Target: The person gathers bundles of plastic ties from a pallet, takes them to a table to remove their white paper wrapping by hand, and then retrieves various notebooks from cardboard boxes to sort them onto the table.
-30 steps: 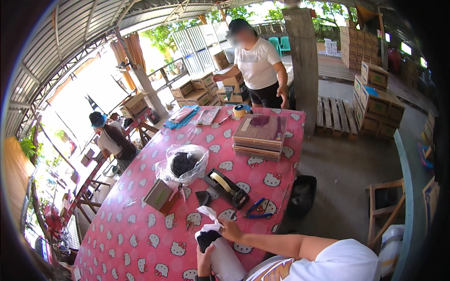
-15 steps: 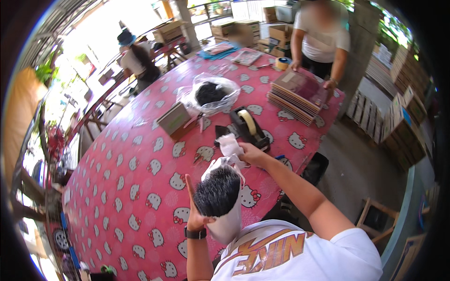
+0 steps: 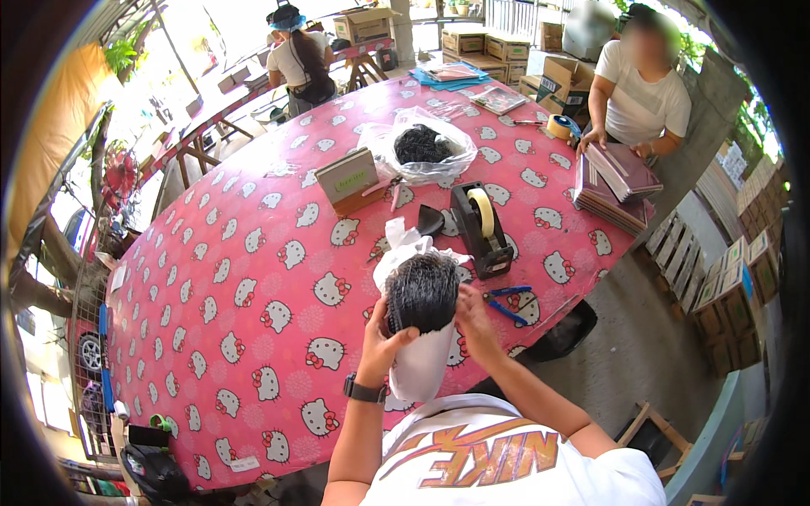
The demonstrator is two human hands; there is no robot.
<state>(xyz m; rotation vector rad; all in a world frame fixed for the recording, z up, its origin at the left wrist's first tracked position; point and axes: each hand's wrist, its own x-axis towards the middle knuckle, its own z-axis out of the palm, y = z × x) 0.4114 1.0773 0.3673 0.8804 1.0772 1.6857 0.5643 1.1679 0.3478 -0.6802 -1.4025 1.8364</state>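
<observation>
Bulging from white wrapping (image 3: 419,371) — a glossy, black, fine-stranded bundle (image 3: 423,295).

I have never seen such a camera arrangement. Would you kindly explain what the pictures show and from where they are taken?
There is no machine: these are bare hands, seen from a fisheye camera on the wearer's head, looking down. Straight edges therefore bend near the rim.

The left hand holds a black bundle, partly in white wrapping. The right hand is at its other side, slightly blurred.

On the pink table are a tape dispenser, pliers, a box and a clear bag. Across it, a co-worker handles notebooks.
</observation>
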